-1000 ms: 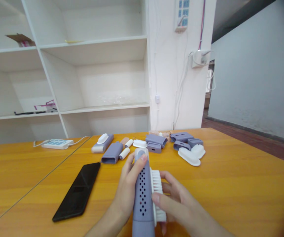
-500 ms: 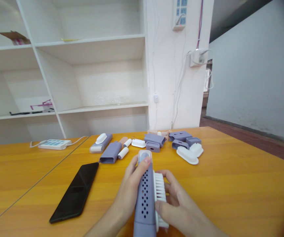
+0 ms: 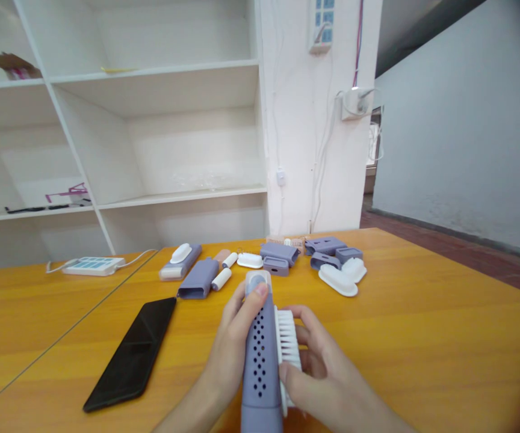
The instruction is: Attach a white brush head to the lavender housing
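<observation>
My left hand (image 3: pixel 230 343) is closed around a purple-grey handheld casing (image 3: pixel 260 361) with rows of small holes and a clear cap at its far end; the thumb presses near that cap. Along the casing's right side sits a white brush head (image 3: pixel 287 346), its bristles pointing right. Fingers and thumb of my right hand (image 3: pixel 321 367) grip this brush head from the right, against the casing. Whether the brush is fixed to the casing I cannot tell. The near end of the casing runs out of view at the bottom.
A black phone (image 3: pixel 133 355) lies on the wooden table (image 3: pixel 422 337) at left. Farther back are several purple shells (image 3: pixel 199 278), white rollers (image 3: pixel 221 279) and white oval covers (image 3: pixel 339 280). A white power strip (image 3: pixel 92 266) is at back left, before white shelves (image 3: pixel 160 75).
The camera view has shifted slightly, so everything sits a little farther left. Both hands keep the same grip on the casing and brush head.
</observation>
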The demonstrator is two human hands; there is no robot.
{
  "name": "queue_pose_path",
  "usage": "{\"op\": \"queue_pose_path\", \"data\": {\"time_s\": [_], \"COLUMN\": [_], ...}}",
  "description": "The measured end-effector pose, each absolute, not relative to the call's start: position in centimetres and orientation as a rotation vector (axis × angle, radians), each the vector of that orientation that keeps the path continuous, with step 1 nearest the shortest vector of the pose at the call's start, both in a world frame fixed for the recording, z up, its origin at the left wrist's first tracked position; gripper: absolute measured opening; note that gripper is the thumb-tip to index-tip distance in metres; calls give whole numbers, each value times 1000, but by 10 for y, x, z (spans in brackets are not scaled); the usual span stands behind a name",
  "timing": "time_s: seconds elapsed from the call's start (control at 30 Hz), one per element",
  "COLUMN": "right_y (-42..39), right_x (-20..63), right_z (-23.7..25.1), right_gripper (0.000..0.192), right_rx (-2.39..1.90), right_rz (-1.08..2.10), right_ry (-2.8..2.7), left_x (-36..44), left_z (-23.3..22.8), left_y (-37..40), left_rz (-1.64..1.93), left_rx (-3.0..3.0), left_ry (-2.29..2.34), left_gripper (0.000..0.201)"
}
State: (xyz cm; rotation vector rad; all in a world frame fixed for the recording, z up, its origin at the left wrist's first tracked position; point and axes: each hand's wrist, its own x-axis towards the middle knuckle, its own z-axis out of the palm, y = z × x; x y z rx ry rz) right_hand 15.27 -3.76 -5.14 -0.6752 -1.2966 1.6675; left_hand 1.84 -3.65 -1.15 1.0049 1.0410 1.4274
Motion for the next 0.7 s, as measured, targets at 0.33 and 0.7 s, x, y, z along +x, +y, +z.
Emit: {"op": "queue_pose_path", "data": {"time_s": [0.33,0.7], "right_y": [-40,-37], "right_x": [159,162], "right_z": [-45,-48], "right_gripper": [50,49], "right_rx": [-719,-731], "right_rz": [1557,1571], "right_ry": [-1402,-1370], "left_x": [21,23], "left_z": [-12,-22], "left_y": [-32,-33], "left_rz": [1484,1463], "left_rx": [1000,947], "left_ry": [996,992], "left_gripper": [34,32]}}
